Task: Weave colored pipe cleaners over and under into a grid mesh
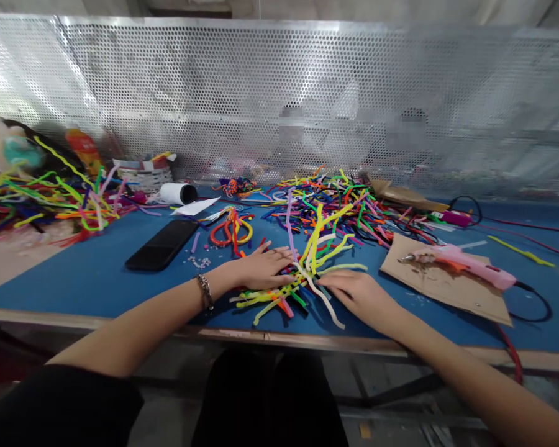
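On the blue tabletop in front of me lies a woven piece of many-coloured pipe cleaners [286, 290], with loose yellow, white, purple and green ends sticking out around it. My left hand [266, 268] rests flat on its left part, fingers stretched out, hiding some of the weave. At the right side of the piece, my right hand [354, 290] has thumb and fingers pinched together on a pipe cleaner; the fingertips partly cover it, and its colour is hard to make out. A long white pipe cleaner [323, 297] droops between the two hands.
A pink glue gun [470, 264] lies on cardboard [428, 280] at right. Left are a black phone [163, 245], small beads [200, 261] and a white roll [179, 194]. Loose pipe cleaners pile up [349, 202] before a perforated metal panel [223, 93].
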`<state>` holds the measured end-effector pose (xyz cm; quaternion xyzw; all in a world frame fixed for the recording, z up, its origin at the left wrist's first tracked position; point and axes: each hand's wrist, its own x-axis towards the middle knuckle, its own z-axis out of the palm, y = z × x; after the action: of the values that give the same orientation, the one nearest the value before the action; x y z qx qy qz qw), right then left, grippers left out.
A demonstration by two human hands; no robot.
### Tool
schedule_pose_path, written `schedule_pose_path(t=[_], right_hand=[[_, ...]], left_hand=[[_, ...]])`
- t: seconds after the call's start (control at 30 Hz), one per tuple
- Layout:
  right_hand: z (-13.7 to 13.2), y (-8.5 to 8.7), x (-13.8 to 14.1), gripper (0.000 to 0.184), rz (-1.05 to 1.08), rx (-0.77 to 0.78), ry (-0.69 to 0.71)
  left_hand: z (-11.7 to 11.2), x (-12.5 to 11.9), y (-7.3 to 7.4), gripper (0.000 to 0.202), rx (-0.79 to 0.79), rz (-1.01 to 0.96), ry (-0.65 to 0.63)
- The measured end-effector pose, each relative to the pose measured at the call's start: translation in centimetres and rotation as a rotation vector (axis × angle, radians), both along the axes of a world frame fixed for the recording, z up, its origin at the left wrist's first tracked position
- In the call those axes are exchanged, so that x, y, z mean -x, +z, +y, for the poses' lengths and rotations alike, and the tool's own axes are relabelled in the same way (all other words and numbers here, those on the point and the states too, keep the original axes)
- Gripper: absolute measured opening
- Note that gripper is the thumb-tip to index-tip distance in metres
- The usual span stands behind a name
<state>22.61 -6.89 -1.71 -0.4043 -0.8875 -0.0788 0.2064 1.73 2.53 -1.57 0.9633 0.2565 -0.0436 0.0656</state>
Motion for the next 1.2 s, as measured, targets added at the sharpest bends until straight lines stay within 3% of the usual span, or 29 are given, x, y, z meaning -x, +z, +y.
schedule_pose_path(t=[0.2,0.43,0.63,0.77,0.93,1.13,1.2], right_hand=[[-1.1,-0.6,0.5,0.031,-0.197,-0.158,-0.119],[-1.1,-0.5,0.6,0.023,-0.117,-0.181,-0.031],[-0.9,-0.4,0.6,0.03,-0.31,-0.209,0.033],[-0.9,0.6,0.8,0.023,-0.373,-0.111,0.054],[0.0,2.1,0.8,0.031,-0.301,0.059,0.114],[1.7,2.5,1.7,0.032,-0.276,-0.059,0.164],[2.0,3.1,1.9,0.03,-0.275,-0.191,0.201]], left_hand=[[0.2,-0.2,0.2,0.051,-0.041,0.023,-0.035],[-0.2,-0.4,0.0,0.051,-0.165,0.007,-0.008],[0.8,-0.3,0.0,0.056,-0.093,0.019,-0.071],[1.7,-0.4,0.1,0.061,-0.054,0.022,-0.121],[2.0,-0.5,-0.1,0.062,-0.068,-0.008,-0.16],[2.3,-0.5,-0.2,0.062,-0.039,-0.036,-0.21],[2.4,-0.5,-0.3,0.061,-0.043,-0.057,-0.233]])
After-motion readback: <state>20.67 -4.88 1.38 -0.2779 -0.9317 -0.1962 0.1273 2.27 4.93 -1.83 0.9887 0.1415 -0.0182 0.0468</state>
